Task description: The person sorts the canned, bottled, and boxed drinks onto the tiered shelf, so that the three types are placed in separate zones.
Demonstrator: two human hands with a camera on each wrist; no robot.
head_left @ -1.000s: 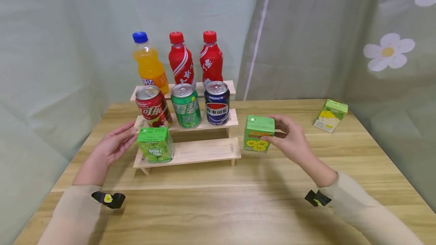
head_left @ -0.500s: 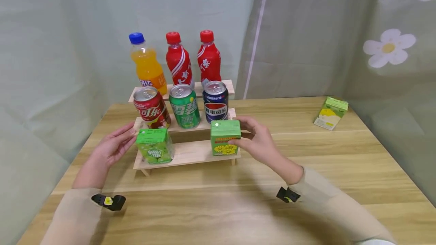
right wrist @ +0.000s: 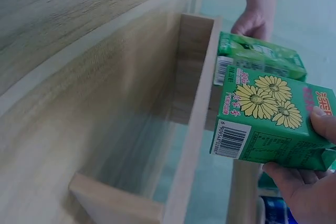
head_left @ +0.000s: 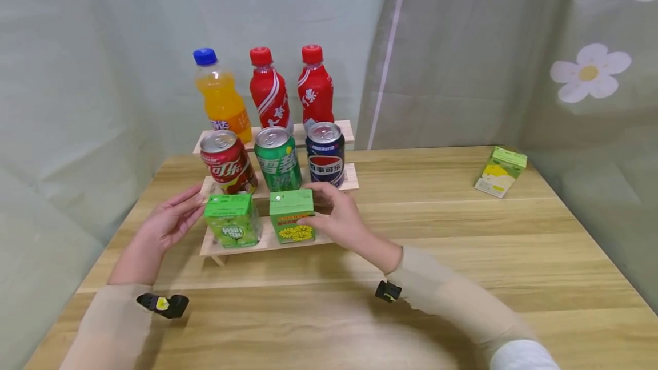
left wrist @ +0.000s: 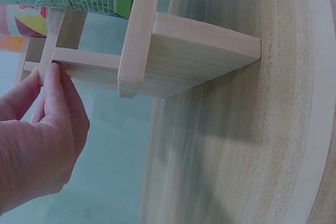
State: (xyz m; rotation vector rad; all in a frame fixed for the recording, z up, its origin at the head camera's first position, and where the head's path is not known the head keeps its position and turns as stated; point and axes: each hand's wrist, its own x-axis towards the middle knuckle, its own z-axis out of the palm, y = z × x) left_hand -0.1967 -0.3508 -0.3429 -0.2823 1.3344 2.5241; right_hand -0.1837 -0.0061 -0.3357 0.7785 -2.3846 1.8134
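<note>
My right hand [head_left: 343, 218] holds a green juice box with yellow flowers [head_left: 291, 216] between thumb and fingers, over the middle of the bottom step of a three-step wooden rack [head_left: 351, 176]. The right wrist view shows the flower box's base [right wrist: 231, 139] close over the front board. Left of it on that step stands a lighter green juice box [head_left: 233, 227]. My left hand [head_left: 175, 221] pinches the left end of the rack's middle board [left wrist: 48, 51], thumb on one side and fingertips on the other.
On the middle step stand a red can [head_left: 228, 164], a green can [head_left: 279, 161] and a dark blue can [head_left: 326, 156]. An orange soda bottle [head_left: 223, 101] and two red-capped bottles [head_left: 269, 93] line the top. Another juice box [head_left: 500, 172] stands on the table [head_left: 437, 198] at right.
My right hand has carried the flower juice box leftward, from beside the rack to over the middle of the bottom step. The left hand keeps its place on the rack.
</note>
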